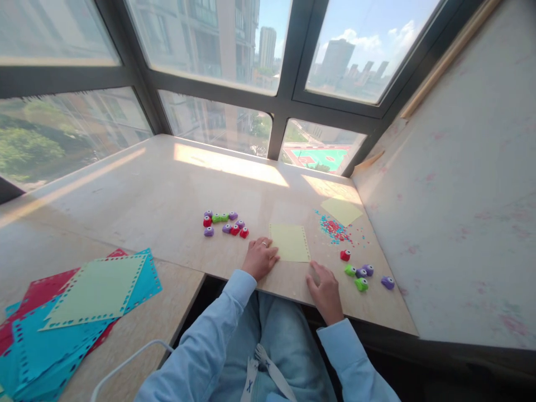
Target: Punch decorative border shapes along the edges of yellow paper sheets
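A pale yellow sheet of paper (288, 243) lies on the table in front of me, with small punched holes along its left and right edges. My left hand (260, 258) rests on its left edge, fingers laid over the paper and a ring on one finger. At the lower right corner, my right hand (324, 291) touches the sheet with a fingertip, its thumb apart and nothing visibly gripped. Small craft punches in red, green and purple stand in a left group (224, 218) and a right group, with a green punch (361, 284) close to my right hand.
Red and blue paper confetti (334, 229) is scattered beside another yellow sheet (341, 211) at the right. A pile of punched blue, red and yellow sheets (94, 290) covers the left table. A white cable (125, 363) crosses the front left. Windows and a papered wall (469, 195) border the table.
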Tool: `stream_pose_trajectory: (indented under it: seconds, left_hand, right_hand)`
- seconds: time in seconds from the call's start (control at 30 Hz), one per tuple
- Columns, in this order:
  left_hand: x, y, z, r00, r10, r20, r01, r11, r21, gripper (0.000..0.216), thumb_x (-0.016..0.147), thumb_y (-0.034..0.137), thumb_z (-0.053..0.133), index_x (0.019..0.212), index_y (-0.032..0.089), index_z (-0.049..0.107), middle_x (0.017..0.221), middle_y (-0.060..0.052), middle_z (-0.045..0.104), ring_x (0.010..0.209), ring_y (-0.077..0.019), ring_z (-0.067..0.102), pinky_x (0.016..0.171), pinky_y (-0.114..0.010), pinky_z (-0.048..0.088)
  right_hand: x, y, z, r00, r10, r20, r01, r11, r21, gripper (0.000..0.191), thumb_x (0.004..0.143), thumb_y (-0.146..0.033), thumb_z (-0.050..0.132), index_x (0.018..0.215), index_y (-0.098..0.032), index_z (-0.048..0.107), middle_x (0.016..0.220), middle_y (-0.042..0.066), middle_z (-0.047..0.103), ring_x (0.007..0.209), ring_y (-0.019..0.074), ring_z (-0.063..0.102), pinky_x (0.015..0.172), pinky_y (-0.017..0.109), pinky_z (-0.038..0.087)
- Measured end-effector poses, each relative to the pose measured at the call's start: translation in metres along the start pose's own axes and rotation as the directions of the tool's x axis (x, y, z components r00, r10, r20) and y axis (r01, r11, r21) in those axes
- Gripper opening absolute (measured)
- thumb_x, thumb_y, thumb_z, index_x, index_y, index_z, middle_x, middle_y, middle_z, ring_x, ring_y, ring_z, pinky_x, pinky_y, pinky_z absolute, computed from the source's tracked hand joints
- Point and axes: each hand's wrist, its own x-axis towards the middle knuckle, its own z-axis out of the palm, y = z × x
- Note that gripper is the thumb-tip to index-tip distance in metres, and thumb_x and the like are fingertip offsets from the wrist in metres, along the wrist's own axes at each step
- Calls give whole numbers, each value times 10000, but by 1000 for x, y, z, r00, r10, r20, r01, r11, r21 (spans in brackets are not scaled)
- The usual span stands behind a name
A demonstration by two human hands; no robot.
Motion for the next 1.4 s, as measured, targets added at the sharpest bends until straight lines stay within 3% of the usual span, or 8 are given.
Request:
stream_pose_trajectory:
  seconds: [0.2,0.43,0.6,0.8,0.9,1.0,1.23,1.4]
  left_hand:
    - [-1,0,4,999,-13,-42,12,1000,-22,132,811,276,718,938,250,738,1087,-96,678,1077,-269,588,927,-451,429]
    - [-1,-2,5,994,14,-107,-18,999,-37,92,859,281,670,880,241,750,1054,-92,693,1040,-249,605,913,-432,440]
    - [1,1,4,990,2,-140,-8,999,-42,129,893,292,632,878,235,747,1046,-99,699,1039,-256,610,884,-425,455]
    - [-3,22,3,973,-12,-231,-1,998,-57,129,899,304,633,888,229,737,1039,-92,699,1024,-251,613,867,-412,461]
    - [-6,40,2,967,-10,-255,-5,998,-56,126,896,300,639,866,220,732,1045,-88,695,1025,-247,608,865,-410,454]
    - [-8,57,3,967,7,-256,-20,999,-50,111,887,283,649,843,216,725,1050,-83,692,1034,-245,603,871,-415,448]
    - [-15,79,11,977,38,-211,-55,996,-76,155,890,318,643,825,196,714,1025,-88,697,1020,-253,607,860,-424,454]
    - [-21,75,12,980,34,-197,-62,989,-135,154,891,325,641,910,193,718,1027,-96,701,1027,-250,612,872,-420,473]
  right_hand:
    - [4,-14,12,1000,17,15,-19,996,88,410,804,-313,548,1171,-192,686,1180,143,698,1163,313,590,1039,547,428]
    - [3,-25,10,968,249,22,-238,890,389,482,804,-392,612,1230,-166,603,1252,160,660,1168,283,623,1024,506,476]
    - [2,-40,7,905,398,150,-401,682,611,444,769,-439,680,1115,-169,613,1165,159,701,1104,283,668,967,469,536]
    - [19,-54,3,777,454,435,-573,227,787,335,760,-443,729,964,-191,644,1041,122,747,1014,283,713,906,457,580]
    - [32,-60,1,767,455,452,-567,154,809,344,729,-443,770,928,-188,652,930,80,762,873,236,737,785,365,618]
    - [41,-63,0,761,497,417,-553,162,817,362,715,-434,774,940,-181,645,883,51,763,738,194,724,663,301,614]
    - [43,-47,-4,743,556,371,-610,336,717,97,729,-267,655,779,-212,593,726,16,748,584,172,684,502,259,561]
    - [46,-27,-16,735,554,391,-659,447,605,171,696,-218,644,860,-172,646,744,55,762,553,193,689,454,269,541]
